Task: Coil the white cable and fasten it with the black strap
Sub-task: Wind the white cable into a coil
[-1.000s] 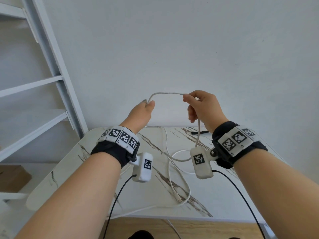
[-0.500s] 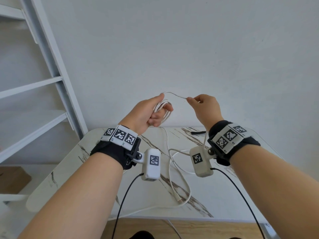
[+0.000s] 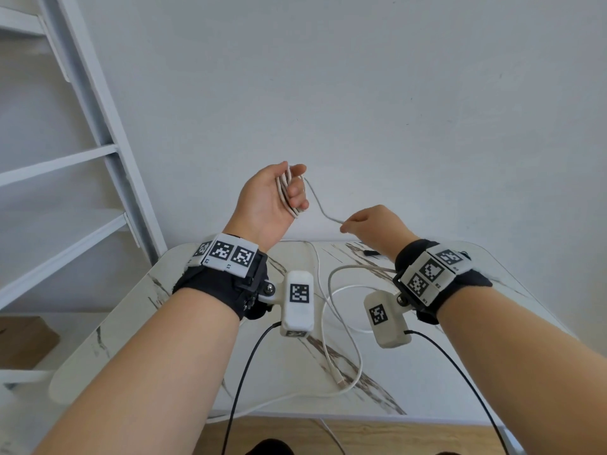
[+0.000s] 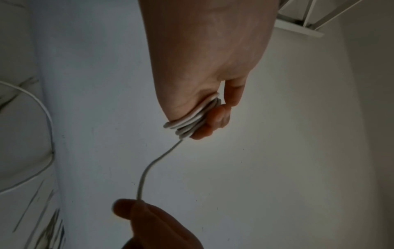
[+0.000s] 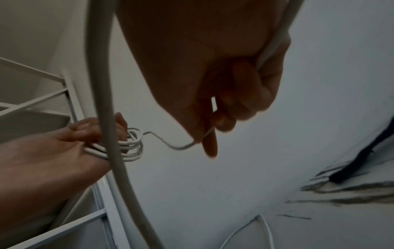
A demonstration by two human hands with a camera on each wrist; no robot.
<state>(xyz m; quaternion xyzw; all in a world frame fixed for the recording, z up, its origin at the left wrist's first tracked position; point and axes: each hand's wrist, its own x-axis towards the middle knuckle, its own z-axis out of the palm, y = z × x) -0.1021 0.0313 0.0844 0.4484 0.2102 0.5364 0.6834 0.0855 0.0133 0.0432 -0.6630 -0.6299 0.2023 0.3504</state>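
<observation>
White cable (image 3: 323, 214) coils clasped in left hand (image 3: 269, 203), right hand (image 3: 374, 224) fingers pinching its strand.

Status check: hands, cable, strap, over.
Left hand grips coiled loops of white cable. Right hand pinches the loose run. Black strap untouched on marble table.

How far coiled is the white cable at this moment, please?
Partly coiled: left hand holds several loops of white cable; slack lies on the table.

Coiled cable (image 3: 293, 195) sits within the left hand (image 3: 269, 201) fingers (image 3: 297, 188); right hand (image 3: 374, 224) fingers lie lower right; strap (image 3: 372, 253) on the tabletop (image 3: 492, 356) beneath them.
</observation>
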